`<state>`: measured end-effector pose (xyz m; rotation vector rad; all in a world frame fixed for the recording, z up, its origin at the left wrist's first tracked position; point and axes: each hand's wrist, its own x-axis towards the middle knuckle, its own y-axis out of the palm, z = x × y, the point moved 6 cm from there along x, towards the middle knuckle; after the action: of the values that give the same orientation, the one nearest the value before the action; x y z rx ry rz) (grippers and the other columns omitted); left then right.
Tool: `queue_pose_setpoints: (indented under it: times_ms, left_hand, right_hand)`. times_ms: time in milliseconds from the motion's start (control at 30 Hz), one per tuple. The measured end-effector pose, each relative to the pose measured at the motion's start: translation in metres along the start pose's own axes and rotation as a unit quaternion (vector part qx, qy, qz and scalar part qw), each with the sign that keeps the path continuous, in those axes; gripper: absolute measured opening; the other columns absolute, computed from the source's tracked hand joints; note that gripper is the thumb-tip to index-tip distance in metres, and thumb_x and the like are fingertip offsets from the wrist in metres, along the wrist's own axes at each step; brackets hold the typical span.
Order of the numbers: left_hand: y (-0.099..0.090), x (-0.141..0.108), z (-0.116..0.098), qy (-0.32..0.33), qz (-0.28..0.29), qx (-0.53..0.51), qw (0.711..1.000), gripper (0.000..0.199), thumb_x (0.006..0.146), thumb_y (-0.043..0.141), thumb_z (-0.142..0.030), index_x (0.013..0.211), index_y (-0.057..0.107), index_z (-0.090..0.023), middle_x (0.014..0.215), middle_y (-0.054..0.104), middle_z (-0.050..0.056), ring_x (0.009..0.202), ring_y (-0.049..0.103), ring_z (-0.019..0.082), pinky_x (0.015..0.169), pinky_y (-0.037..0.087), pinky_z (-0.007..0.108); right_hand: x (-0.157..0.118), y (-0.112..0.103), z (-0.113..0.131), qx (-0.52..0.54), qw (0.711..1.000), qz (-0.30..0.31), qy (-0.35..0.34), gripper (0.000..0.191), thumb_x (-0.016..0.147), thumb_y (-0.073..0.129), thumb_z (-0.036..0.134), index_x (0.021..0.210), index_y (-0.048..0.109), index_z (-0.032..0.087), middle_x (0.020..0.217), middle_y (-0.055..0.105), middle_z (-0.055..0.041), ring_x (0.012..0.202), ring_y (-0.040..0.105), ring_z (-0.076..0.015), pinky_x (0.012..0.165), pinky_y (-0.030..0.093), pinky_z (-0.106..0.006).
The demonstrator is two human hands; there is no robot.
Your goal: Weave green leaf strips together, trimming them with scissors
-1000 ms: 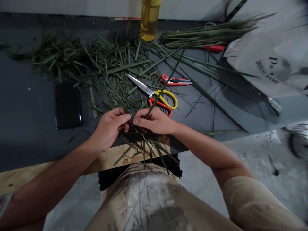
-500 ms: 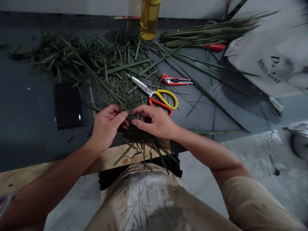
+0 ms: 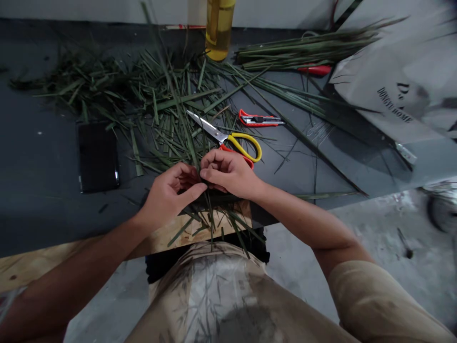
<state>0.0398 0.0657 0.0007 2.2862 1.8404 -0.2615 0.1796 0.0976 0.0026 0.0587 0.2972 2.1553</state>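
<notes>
A long green leaf strip (image 3: 193, 153) runs from between my hands up over the leaf pile. My right hand (image 3: 230, 175) pinches it near its lower end between thumb and fingers. From the other side my left hand (image 3: 169, 193) closes around the same strip, its thumb stretched across the front; the fingertips are partly hidden. Several short leaf ends (image 3: 235, 221) stick out below my hands past the table edge. Just beyond my right hand lie scissors (image 3: 223, 137) with one yellow and one red handle. A red utility knife (image 3: 262, 119) rests behind them.
A heap of cut leaf strips (image 3: 96, 85) covers the back left. A black phone (image 3: 98, 157) lies at left. At the back stand a bottle of yellow liquid (image 3: 218, 35) and a leaf bundle (image 3: 303, 50). A white printed bag (image 3: 389, 95) is at right.
The long strip has swung from a leftward slant to more upright. My left hand has moved right, its thumb now extended; my right hand has shifted slightly up.
</notes>
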Motion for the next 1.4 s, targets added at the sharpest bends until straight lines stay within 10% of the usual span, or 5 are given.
queue_pose_setpoints:
  times_ms: [700,1400]
  left_hand:
    - [-0.010,-0.003,-0.011,0.042,-0.083,0.126,0.988,0.013,0.074,0.076,-0.029,0.080,0.067,-0.021,0.072,0.064,-0.002,0.067,0.057,0.014,0.065,0.046,0.026]
    - [0.000,-0.005,-0.012,0.054,0.005,0.141,0.988,0.009,0.081,0.071,-0.028,0.081,0.068,-0.020,0.072,0.065,-0.001,0.068,0.058,0.014,0.066,0.046,0.025]
  right_hand:
    - [-0.001,0.000,0.001,-0.051,0.998,0.001,-0.028,0.029,0.084,0.079,0.033,0.080,0.054,0.019,0.059,0.055,0.0083,0.052,0.044,-0.0060,0.050,0.033,-0.020]
    - [-0.001,0.003,-0.003,-0.059,0.995,0.080,0.029,0.013,0.086,0.061,0.024,0.077,0.052,0.019,0.057,0.042,0.0105,0.051,0.034,-0.0052,0.048,0.028,-0.021]
